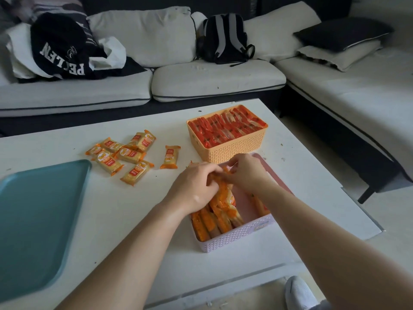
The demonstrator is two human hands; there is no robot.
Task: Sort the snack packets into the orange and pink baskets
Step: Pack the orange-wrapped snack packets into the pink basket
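A: What step's on now?

B: Packing the pink basket. Both hands are over its far end. Left hand and right hand are bunched on the same clump of orange-yellow packets, fingers curled in narrow around the wrappers. Looks like they're standing them on edge, squaring the row up.

A: And the orange basket?

B: Just beyond the pink one, nearly touching it. Full of red packets, lined up on edge, wall to wall. I'd call that half done.

A: So what's left?

B: Loose yellow packets on the counter, left of the baskets: a small heap, plus one single packet lying by itself betw. heap and orange basket. All same kind as what's going in the pink one, afaict.

A: Room for them?

B: Yes. Right part of the pink basket shows bare floor, w/ another packet or two against the right wall, partly hidden by the forearm.

A: Next move?

B: My guess: let go once the row stands by itself, then left hand reaches over to the single or the heap. Needs the row kept tight, else it flops into the gap.

A: The teal tray?

B: Left edge of the counter, nothing on it.
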